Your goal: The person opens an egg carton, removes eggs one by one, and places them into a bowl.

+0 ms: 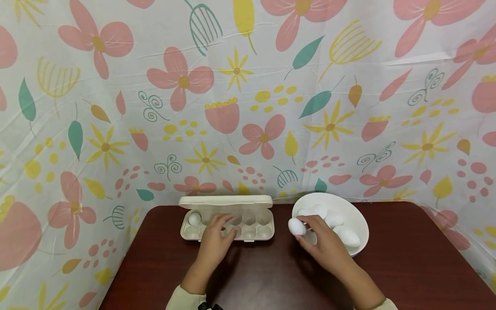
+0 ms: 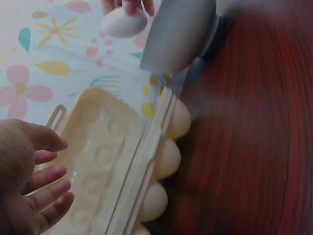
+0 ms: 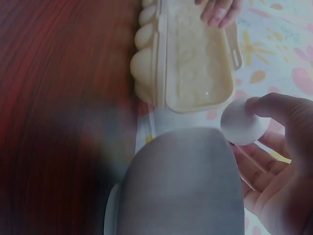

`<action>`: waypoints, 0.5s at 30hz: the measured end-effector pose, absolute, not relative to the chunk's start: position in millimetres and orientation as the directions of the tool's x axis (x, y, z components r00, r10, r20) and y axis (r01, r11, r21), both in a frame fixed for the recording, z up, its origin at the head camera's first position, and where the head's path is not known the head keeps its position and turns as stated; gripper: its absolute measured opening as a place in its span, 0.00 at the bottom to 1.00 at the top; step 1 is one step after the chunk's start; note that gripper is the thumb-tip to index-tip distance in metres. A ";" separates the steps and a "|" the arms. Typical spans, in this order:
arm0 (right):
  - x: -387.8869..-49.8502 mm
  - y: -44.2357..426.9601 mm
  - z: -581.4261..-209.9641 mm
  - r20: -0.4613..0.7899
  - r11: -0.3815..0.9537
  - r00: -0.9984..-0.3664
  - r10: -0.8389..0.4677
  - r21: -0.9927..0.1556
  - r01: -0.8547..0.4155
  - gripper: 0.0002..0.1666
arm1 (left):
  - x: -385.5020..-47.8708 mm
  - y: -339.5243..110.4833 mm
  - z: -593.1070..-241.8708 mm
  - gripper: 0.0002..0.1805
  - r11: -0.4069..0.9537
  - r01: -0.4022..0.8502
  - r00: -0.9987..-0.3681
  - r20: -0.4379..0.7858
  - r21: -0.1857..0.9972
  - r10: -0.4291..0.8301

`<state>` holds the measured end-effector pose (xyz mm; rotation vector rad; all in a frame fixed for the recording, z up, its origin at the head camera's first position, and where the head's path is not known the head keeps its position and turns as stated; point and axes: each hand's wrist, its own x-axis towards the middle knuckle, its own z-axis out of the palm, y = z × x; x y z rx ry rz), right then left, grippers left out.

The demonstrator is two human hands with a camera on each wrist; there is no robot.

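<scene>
My right hand (image 1: 323, 241) pinches a white egg (image 1: 296, 227) between thumb and fingers, at the left rim of a white bowl (image 1: 362, 228). Several more white eggs (image 1: 347, 237) lie in that bowl, partly behind the hand. My left hand (image 1: 217, 239) hovers over a cream egg carton (image 1: 248, 234) with its lid raised, the fingers loosely bent and holding nothing. One egg (image 1: 194, 218) sits in the carton's back left cup. In the right wrist view the held egg (image 3: 243, 122) shows beside the bowl's outer wall (image 3: 181, 181).
Both containers stand near the back edge of a dark red-brown table (image 1: 263, 275). A flower-printed cloth (image 1: 267, 107) hangs right behind the table and along its sides. The carton's raised lid (image 1: 226, 200) leans toward the cloth.
</scene>
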<state>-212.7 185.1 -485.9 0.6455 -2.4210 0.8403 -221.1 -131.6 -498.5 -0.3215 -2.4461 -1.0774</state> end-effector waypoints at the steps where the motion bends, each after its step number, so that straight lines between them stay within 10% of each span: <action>1: -213.3 187.5 -485.4 0.584 0.704 -0.767 -0.264 -0.428 -0.567 0.31 | -222.1 -134.2 -499.3 0.20 0.678 0.373 -0.874 0.486 0.633 0.027; 15: -217.2 216.9 -474.4 0.538 0.789 -0.813 -0.222 -0.391 -0.474 0.30 | -236.3 -182.5 -508.0 0.22 0.759 0.261 -0.876 0.477 0.596 -0.073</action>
